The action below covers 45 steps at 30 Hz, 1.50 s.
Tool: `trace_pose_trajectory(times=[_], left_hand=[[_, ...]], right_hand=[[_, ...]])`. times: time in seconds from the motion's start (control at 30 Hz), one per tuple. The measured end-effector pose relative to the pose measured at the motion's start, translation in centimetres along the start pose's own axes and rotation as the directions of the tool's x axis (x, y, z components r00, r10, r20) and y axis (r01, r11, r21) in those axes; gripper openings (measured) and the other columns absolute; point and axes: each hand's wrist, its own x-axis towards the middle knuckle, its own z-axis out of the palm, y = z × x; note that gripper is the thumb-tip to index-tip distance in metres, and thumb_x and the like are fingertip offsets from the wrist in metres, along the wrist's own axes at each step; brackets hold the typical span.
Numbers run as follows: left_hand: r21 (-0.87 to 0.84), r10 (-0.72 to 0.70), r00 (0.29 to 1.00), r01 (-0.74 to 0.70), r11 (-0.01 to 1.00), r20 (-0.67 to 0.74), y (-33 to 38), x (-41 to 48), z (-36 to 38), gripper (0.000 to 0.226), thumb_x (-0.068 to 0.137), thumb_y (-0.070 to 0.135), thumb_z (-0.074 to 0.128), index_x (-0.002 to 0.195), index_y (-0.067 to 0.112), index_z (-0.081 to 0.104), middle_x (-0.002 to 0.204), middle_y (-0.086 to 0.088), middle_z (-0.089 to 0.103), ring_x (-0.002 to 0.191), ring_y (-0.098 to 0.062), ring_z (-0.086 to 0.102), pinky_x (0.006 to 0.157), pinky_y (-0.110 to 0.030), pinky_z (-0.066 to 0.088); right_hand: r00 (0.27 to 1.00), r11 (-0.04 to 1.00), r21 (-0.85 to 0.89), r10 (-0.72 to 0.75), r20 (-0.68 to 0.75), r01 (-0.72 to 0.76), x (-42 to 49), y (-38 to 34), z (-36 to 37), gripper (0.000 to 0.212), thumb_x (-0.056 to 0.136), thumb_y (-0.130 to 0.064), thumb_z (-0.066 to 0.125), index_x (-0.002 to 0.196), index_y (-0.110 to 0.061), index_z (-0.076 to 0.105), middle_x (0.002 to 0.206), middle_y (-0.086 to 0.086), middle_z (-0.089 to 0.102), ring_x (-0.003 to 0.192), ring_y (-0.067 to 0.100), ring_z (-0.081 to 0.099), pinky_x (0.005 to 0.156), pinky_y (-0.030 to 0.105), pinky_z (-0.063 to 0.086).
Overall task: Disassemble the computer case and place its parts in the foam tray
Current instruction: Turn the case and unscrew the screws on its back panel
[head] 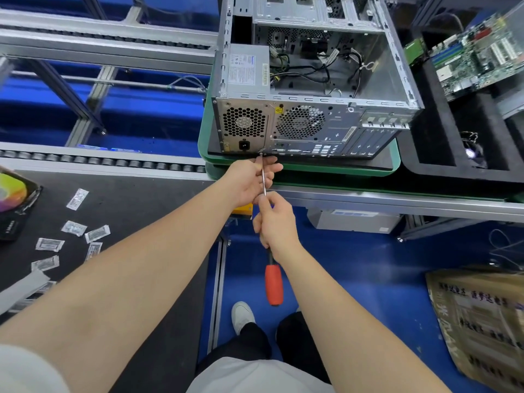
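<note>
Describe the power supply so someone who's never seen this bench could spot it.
Find the open grey computer case on the green pallet. In its left end sits the power supply, a closed metal box. Unlike the loose cables beside it, it carries a white printed label.

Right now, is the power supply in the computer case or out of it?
In. The power supply sits in a rear corner of the open computer case, its socket showing at the back panel.

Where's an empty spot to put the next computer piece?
In the black foam tray, the long slot beside the grey metal computer case looks bare. The black table mat is free between the silver foil packets and the roller track. It's crowded around the green circuit board.
</note>
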Motion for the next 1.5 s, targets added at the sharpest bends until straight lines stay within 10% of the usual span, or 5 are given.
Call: trace_pose_trajectory(times=[0.4, 0.63, 0.93, 1.2, 1.5], left_hand=[[0.061, 0.014, 0.996, -0.009, 0.998, -0.084, 0.2, -0.3, 1.5, 0.037, 0.114, 0.019, 0.029, 0.096, 0.008, 0.059, 0.085, -0.007, 0.067, 0.036, -0.002, 0.033, 0.039, -0.015, 0.023], [-0.158, -0.123, 0.991, 0.13, 0.979, 0.055, 1.2, 0.0, 0.4, 0.038, 0.105, -0.002, 0.023, 0.099, 0.01, 0.059, 0.077, -0.002, 0.07, 0.039, -0.005, 0.031, 0.047, -0.015, 0.023], [0.06, 0.009, 1.0, -0.008, 0.998, -0.013, 0.7, 0.0, 0.2, 0.036, 0.111, 0.008, 0.031, 0.106, 0.004, 0.066, 0.101, -0.013, 0.072, 0.065, -0.012, 0.065, 0.058, -0.021, 0.053], [0.033, 0.045, 0.997, -0.043, 0.999, -0.064, -0.1, -0.1, 1.3, 0.03, 0.112, 0.018, 0.038, 0.104, 0.004, 0.062, 0.097, -0.013, 0.071, 0.056, -0.009, 0.05, 0.049, -0.017, 0.041], [-0.173, -0.096, 0.994, 0.103, 0.979, 0.049, 0.9, 0.4, 0.4, 0.031, 0.111, 0.009, 0.031, 0.103, 0.005, 0.06, 0.076, -0.007, 0.072, 0.04, -0.004, 0.029, 0.04, -0.016, 0.026]], right_hand=[[0.993, 0.995, 0.072, 0.066, 0.095, -0.073, 1.0, 0.7, 0.5, 0.035, 0.112, -0.041, 0.036, 0.097, -0.014, 0.052, 0.065, 0.014, 0.064, 0.045, 0.022, 0.043, 0.048, 0.032, 0.037], [0.711, 0.0, 0.72, -0.16, 0.685, -0.694, 0.2, 0.1, -0.2, 0.041, 0.116, -0.034, 0.034, 0.094, -0.006, 0.054, 0.06, 0.007, 0.049, 0.035, 0.009, 0.027, 0.03, 0.019, 0.031], [0.989, 0.976, 0.171, 0.121, 0.08, -0.133, 0.4, -1.1, 0.3, 0.025, 0.112, -0.028, 0.043, 0.102, -0.011, 0.057, 0.065, 0.008, 0.057, 0.04, 0.012, 0.035, 0.042, 0.027, 0.026], [0.965, 0.885, -0.465, -0.109, -0.237, -0.014, 0.8, 0.0, 2.5, 0.016, 0.112, -0.032, 0.041, 0.103, -0.021, 0.049, 0.086, 0.008, 0.061, 0.065, 0.017, 0.052, 0.05, 0.031, 0.033], [0.839, 0.538, 0.699, 0.032, 0.543, -0.472, 1.0, 0.3, -1.0, 0.037, 0.113, -0.04, 0.039, 0.088, -0.016, 0.053, 0.057, 0.003, 0.047, 0.041, 0.013, 0.037, 0.04, 0.023, 0.034]])
